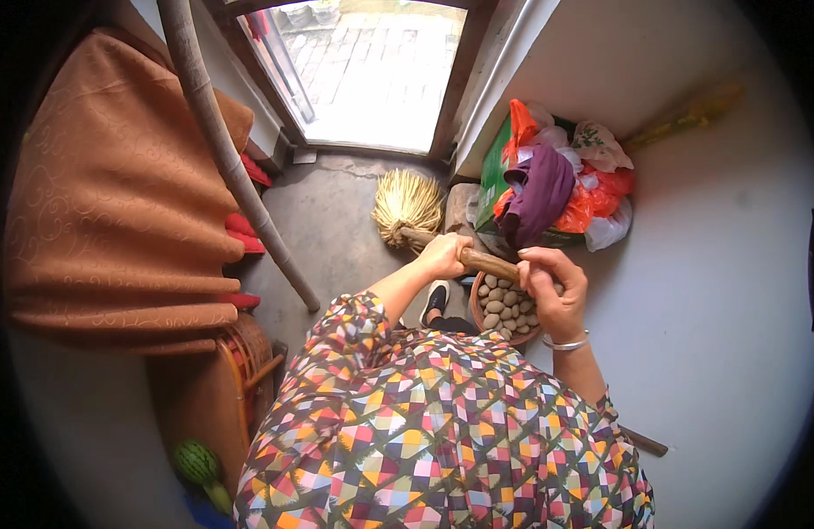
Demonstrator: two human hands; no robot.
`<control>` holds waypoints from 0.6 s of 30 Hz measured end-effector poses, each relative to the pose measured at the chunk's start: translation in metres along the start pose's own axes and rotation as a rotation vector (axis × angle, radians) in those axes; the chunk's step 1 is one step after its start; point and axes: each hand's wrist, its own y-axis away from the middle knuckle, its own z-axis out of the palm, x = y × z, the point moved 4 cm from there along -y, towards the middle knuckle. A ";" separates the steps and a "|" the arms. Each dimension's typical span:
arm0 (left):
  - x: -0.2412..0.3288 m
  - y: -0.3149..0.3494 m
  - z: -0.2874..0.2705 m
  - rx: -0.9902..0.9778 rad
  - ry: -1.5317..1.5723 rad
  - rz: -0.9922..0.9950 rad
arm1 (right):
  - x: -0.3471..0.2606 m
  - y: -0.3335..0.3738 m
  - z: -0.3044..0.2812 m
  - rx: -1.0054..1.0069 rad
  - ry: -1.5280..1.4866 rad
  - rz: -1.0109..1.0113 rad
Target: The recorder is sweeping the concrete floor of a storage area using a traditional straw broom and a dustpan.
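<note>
A straw broom (407, 207) with a pale yellow head and a brown wooden handle is in front of me, its bristles spread on the floor toward the doorway. My left hand (445, 256) is wrapped round the handle, a little above the head. Around the upper part of the handle curl the fingers of my right hand (555, 291), which has a silver bangle on its wrist. Below the handle stands a reddish basin (476, 310) full of round, brown, potato-like lumps (505, 304), partly hidden by the handle and my right hand.
Ahead is a bright doorway (371, 79). A long pole (217, 141) slants on the left, beside an orange-brown cloth (125, 194). On the right stands a green box (493, 181) heaped with plastic bags. A watermelon (195, 461) lies lower left; another stick (645, 443) shows lower right.
</note>
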 end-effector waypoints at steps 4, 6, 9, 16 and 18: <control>0.029 0.030 -0.012 -0.032 0.075 0.041 | -0.028 0.000 -0.008 -0.016 -0.091 -0.056; 0.042 0.041 -0.014 0.023 0.080 0.061 | -0.033 -0.001 -0.016 -0.002 -0.202 -0.058; 0.070 0.041 -0.022 0.040 0.083 0.130 | -0.054 -0.003 -0.034 0.069 -0.265 -0.187; 0.154 0.032 -0.052 0.143 0.061 0.489 | -0.142 0.020 -0.068 0.023 -0.196 -0.603; 0.157 0.024 -0.055 0.176 0.066 0.554 | -0.141 0.022 -0.072 0.030 -0.217 -0.631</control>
